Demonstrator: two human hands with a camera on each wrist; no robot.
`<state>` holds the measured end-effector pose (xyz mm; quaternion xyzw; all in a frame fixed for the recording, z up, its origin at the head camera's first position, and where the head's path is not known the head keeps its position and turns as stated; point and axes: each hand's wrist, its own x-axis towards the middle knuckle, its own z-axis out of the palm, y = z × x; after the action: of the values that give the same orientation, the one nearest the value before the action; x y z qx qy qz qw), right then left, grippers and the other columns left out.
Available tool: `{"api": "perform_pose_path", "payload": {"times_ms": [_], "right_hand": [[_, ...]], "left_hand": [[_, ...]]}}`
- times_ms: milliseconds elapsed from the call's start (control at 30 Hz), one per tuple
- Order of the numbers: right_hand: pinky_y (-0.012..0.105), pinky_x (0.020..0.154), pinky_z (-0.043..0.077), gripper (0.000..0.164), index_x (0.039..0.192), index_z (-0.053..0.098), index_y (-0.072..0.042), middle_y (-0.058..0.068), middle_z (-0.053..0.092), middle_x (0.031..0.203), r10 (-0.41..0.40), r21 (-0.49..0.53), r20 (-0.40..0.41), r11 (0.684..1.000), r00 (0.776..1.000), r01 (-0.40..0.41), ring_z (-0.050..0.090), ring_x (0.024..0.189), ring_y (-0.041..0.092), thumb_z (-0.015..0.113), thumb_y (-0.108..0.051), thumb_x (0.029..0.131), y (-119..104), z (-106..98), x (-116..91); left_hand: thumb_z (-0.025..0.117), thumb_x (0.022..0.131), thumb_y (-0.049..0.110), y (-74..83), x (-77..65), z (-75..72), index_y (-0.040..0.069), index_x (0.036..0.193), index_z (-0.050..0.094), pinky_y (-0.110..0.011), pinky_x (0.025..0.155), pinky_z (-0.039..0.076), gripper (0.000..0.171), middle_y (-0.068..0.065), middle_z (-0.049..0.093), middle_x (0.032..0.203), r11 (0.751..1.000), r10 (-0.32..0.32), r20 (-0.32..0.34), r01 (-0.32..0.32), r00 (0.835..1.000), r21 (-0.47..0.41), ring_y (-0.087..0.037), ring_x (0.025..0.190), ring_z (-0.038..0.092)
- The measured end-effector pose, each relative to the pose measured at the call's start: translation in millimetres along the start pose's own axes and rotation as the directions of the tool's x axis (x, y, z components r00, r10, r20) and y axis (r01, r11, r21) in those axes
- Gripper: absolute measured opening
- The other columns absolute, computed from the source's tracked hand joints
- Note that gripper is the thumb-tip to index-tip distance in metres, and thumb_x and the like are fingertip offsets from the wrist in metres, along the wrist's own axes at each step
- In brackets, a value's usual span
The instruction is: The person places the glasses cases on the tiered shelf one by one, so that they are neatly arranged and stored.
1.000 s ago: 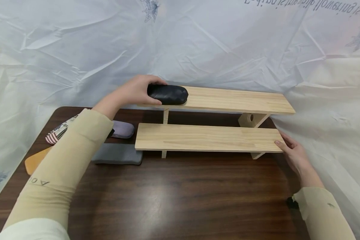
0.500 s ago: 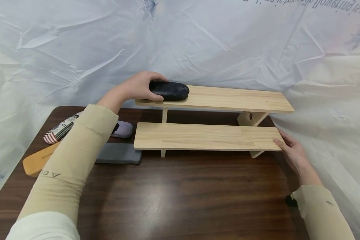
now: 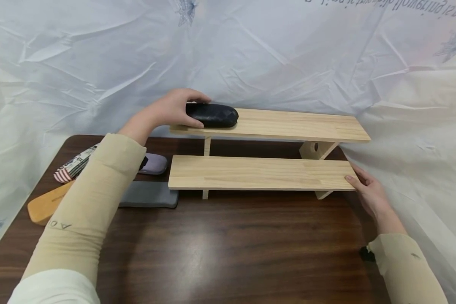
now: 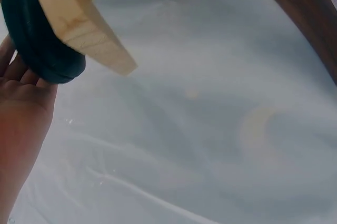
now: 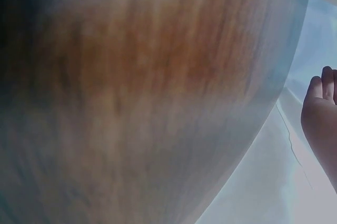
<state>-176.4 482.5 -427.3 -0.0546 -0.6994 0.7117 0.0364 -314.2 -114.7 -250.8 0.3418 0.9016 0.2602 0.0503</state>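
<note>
My left hand [image 3: 171,108] grips a black glasses case [image 3: 218,115] by its left end, thumb at the front and fingers behind. The case lies lengthwise at the left end of the upper board of a two-tier wooden desk shelf [image 3: 289,123]. In the left wrist view the dark case [image 4: 45,50] sits against the pale board end [image 4: 97,40], with part of the left hand [image 4: 23,95] below it. My right hand [image 3: 373,197] holds the right end of the lower board [image 3: 258,174], thumb on top; its other fingers are partly hidden past the edge.
Left of the shelf, partly behind the left sleeve, lie a purple case [image 3: 155,164], a grey case [image 3: 152,194], an orange case [image 3: 47,204] and a striped, printed pouch [image 3: 74,166]. The dark wooden table [image 3: 228,249] stretches in front; white sheeting [image 3: 273,59] hangs behind.
The left hand has shifted the black glasses case slightly back on the upper board, then stays with it. The right hand keeps its place on the lower board.
</note>
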Motion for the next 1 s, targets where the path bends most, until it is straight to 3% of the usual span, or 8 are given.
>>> {"api": "perform_pose_path", "payload": {"times_ms": [200, 433, 633, 800, 1000], "right_hand": [[0.005, 0.092, 0.052, 0.068, 0.165, 0.038, -0.013, -0.008, 0.055, 0.147, 0.005, 0.008, -0.003, 1.0, 1.0, -0.005, 0.061, 0.109, -0.011, 0.067, -0.004, 0.104, 1.5, 1.6, 1.9], [0.006, 0.091, 0.053, 0.065, 0.163, 0.043, -0.015, -0.019, 0.064, 0.127, -0.004, 0.064, 0.004, 0.998, 1.0, 0.004, 0.062, 0.108, -0.01, 0.064, 0.001, 0.104, 2.8, -2.6, 4.2], [0.006, 0.09, 0.053, 0.063, 0.162, 0.044, -0.016, -0.021, 0.066, 0.126, -0.003, 0.056, 0.01, 0.998, 1.0, 0.003, 0.062, 0.109, -0.01, 0.063, 0.001, 0.104, 4.7, -5.7, 1.7], [0.006, 0.091, 0.053, 0.065, 0.163, 0.042, -0.018, -0.017, 0.062, 0.135, 0.024, 0.071, -0.004, 0.997, 1.0, -0.024, 0.062, 0.108, -0.01, 0.063, 0.001, 0.104, 6.2, -5.2, -0.6], [0.004, 0.092, 0.051, 0.069, 0.167, 0.034, -0.017, -0.009, 0.05, 0.154, 0.036, 0.035, 0.001, 0.999, 0.999, -0.036, 0.06, 0.109, -0.012, 0.062, -0.003, 0.106, 4.4, -3.4, 4.4]], "left_hand": [[0.084, 0.093, 0.015, -2.7, -18.1, -2.2, 0.002, 0.152, 0.056, -0.055, 0.126, 0.036, 0.067, -0.02, 0.057, 0.155, 0.999, 0.035, -0.098, -0.035, 0.995, 0.003, -0.038, 0.145, 0.05], [0.088, 0.086, 0.008, -3.8, -49.5, 1.5, 0.0, 0.142, 0.065, -0.056, 0.12, 0.041, 0.061, -0.021, 0.066, 0.143, 0.99, 0.139, -0.233, -0.13, 0.963, 0.053, -0.041, 0.138, 0.057], [0.091, 0.083, 0.008, -7.6, -84.4, 9.8, 0.002, 0.137, 0.068, -0.058, 0.116, 0.044, 0.059, -0.018, 0.07, 0.137, 0.977, 0.201, -0.272, -0.171, 0.941, 0.13, -0.041, 0.135, 0.059], [0.094, 0.079, 0.01, -15.9, -112.6, 19.2, 0.003, 0.137, 0.069, -0.059, 0.109, 0.048, 0.063, -0.016, 0.072, 0.136, 0.97, 0.203, -0.255, -0.159, 0.945, 0.182, -0.04, 0.129, 0.064], [0.096, 0.078, 0.013, -33.1, -147.5, 34.4, 0.01, 0.137, 0.069, -0.053, 0.106, 0.05, 0.065, -0.012, 0.071, 0.136, 0.982, 0.125, -0.244, -0.085, 0.962, 0.167, -0.036, 0.131, 0.063]]}}
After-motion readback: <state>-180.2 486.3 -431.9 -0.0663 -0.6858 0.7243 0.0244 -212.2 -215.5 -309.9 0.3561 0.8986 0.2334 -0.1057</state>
